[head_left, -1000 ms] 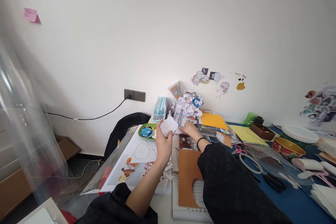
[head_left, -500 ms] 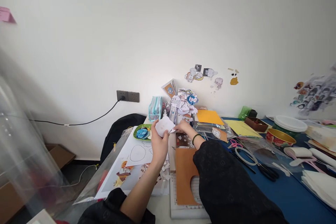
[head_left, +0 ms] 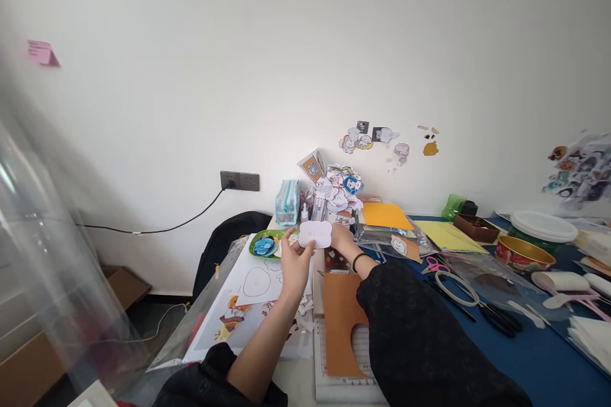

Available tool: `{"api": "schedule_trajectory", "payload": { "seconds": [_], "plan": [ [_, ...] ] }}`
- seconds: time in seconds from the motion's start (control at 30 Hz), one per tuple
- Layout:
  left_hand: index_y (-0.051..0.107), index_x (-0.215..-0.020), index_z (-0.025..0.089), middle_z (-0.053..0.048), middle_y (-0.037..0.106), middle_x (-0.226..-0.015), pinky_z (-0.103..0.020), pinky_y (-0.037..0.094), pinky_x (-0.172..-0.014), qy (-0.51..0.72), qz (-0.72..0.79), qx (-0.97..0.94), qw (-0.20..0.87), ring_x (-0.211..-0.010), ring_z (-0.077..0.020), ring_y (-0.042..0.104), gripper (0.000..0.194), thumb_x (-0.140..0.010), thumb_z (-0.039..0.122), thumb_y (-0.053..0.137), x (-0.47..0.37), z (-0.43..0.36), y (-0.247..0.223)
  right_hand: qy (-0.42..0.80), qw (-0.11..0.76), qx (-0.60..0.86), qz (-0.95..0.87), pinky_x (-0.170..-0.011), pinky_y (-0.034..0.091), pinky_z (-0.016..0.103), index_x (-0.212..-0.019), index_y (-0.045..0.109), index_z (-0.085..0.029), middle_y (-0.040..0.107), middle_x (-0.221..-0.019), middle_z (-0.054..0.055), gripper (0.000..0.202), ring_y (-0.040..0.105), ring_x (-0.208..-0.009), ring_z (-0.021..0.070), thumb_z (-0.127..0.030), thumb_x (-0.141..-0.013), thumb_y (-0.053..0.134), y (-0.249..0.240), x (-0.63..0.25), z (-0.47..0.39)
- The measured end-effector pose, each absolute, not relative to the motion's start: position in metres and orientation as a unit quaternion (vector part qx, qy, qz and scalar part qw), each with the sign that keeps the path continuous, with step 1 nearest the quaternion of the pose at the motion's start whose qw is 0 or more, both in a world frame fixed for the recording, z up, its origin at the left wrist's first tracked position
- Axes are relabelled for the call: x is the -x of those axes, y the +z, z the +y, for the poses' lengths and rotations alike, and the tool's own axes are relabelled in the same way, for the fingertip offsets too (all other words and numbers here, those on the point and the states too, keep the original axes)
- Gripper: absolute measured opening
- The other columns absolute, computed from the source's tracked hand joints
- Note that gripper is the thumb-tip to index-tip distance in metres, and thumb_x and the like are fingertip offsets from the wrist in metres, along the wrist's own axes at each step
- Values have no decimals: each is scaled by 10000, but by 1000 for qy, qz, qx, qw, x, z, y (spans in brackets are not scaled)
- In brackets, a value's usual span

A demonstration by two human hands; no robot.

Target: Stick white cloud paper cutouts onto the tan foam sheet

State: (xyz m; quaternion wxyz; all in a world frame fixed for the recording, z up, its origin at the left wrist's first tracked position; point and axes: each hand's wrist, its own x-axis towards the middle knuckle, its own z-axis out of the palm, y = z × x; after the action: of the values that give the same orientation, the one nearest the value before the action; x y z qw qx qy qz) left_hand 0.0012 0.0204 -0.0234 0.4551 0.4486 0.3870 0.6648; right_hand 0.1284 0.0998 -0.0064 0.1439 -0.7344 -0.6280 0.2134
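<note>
A white paper cutout (head_left: 316,234) with a wavy edge is at the middle of the work area, held up above the table; the clock directions here are read from it. The left hand (head_left: 296,261), at 8 o'clock, pinches its left end, with the thumb across the front face and the fingers behind. Faint marks show on that face. The right hand (head_left: 341,238) is at 3 o'clock, partly hidden by the cutout; its fingertips are out of sight, so I cannot tell how far they are parted or whether they grip anything. A dark band (head_left: 361,258) circles the right wrist.

At 9 o'clock, just beyond the left hand, a green tray (head_left: 252,253) carries blue paper pieces (head_left: 264,245). A sheet with an outline drawing (head_left: 256,282) lies at 8 o'clock. At 5 o'clock, a brown sheet (head_left: 338,305) with a rounded piece missing from its edge rests on a white board (head_left: 341,393). A clear-and-blue pencil case (head_left: 287,203) stands at 10 o'clock, and a bunch of cartoon cutouts (head_left: 338,191) at 1 o'clock. Toward 3 o'clock lie orange paper (head_left: 386,216), yellow paper (head_left: 446,235) and pink-handled scissors (head_left: 434,265); black-handled scissors (head_left: 501,321) lie farther off at 4 o'clock.
</note>
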Motion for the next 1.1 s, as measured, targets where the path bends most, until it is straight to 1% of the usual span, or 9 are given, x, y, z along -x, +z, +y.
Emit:
{"api": "schedule_trajectory", "payload": {
  "seconds": [0.17, 0.23, 0.37, 0.53, 0.67, 0.73, 0.83, 0.97, 1.1],
  "plan": [
    [415, -1196, 159, -115, 722, -910, -350, 529, -736, 658, 389, -450, 461, -843, -213, 686, 575, -709, 297, 688, -2, 23, -26, 267, 207, 691, -639, -780, 515, 372, -1091, 576, -140, 601, -1074, 69, 276, 602, -912, 182, -336, -900, 547, 10, -143, 92],
    [424, -1174, 160, -112, 719, -912, -338, 527, -722, 655, 390, -453, 462, -828, -208, 686, 563, -703, 308, 694, -3, 24, -27, 316, 240, 653, -645, -650, 520, 290, -1027, 595, -129, 637, -955, 51, 262, 616, -738, 132, -347, -928, 488, 19, -157, 81],
    [441, -1130, 175, -96, 712, -921, -324, 520, -719, 647, 401, -458, 459, -826, -199, 684, 524, -698, 309, 706, -6, 22, -25, 411, 307, 563, -647, -419, 399, 180, -929, 636, -146, 689, -852, 43, 340, 564, -474, 67, -335, -948, 354, 30, -180, 39],
    [481, -1100, 197, -62, 726, -855, -347, 530, -741, 611, 405, -498, 464, -800, -205, 695, 496, -689, 323, 728, -14, 8, -16, 418, 418, 507, -628, -396, 361, 170, -725, 632, -155, 633, -617, -10, 234, 510, -399, 61, -384, -766, 625, 24, -186, 3],
    [491, -1108, 206, -53, 730, -852, -353, 538, -750, 602, 383, -540, 445, -785, -209, 700, 493, -704, 376, 717, -22, -4, -12, 405, 498, 505, -577, -389, 329, 171, -757, 621, -165, 606, -589, -25, 247, 477, -405, 58, -411, -739, 633, 16, -224, -4],
    [498, -1099, 207, -57, 729, -863, -348, 540, -727, 598, 376, -555, 440, -772, -211, 698, 474, -716, 394, 706, -25, -8, -12, 398, 525, 522, -542, -384, 307, 170, -773, 602, -167, 538, -504, -53, 255, 445, -399, 60, -420, -745, 623, 10, -260, -8],
    [502, -1070, 210, -54, 723, -857, -311, 527, -665, 575, 374, -577, 444, -740, -201, 688, 437, -728, 402, 696, -28, -11, -16, 396, 528, 565, -495, -367, 260, 168, -710, 558, -157, 438, -434, -78, 218, 387, -377, 52, -357, -773, 615, -3, -316, -17],
    [496, -1032, 215, -42, 705, -849, -272, 500, -613, 546, 374, -598, 451, -681, -168, 663, 388, -749, 410, 677, -30, -12, -22, 392, 501, 644, -425, -346, 221, 159, -681, 497, -145, 435, -502, -75, 237, 355, -372, 30, -281, -870, 543, -19, -358, -22],
    [487, -1034, 223, -33, 691, -866, -264, 493, -611, 535, 384, -605, 448, -664, -150, 647, 374, -764, 415, 662, -29, -10, -25, 400, 447, 693, -399, -411, 377, 164, -860, 563, -121, 521, -655, -46, 206, 447, -458, 43, -311, -922, 512, -30, -362, -14]
  ]
}}
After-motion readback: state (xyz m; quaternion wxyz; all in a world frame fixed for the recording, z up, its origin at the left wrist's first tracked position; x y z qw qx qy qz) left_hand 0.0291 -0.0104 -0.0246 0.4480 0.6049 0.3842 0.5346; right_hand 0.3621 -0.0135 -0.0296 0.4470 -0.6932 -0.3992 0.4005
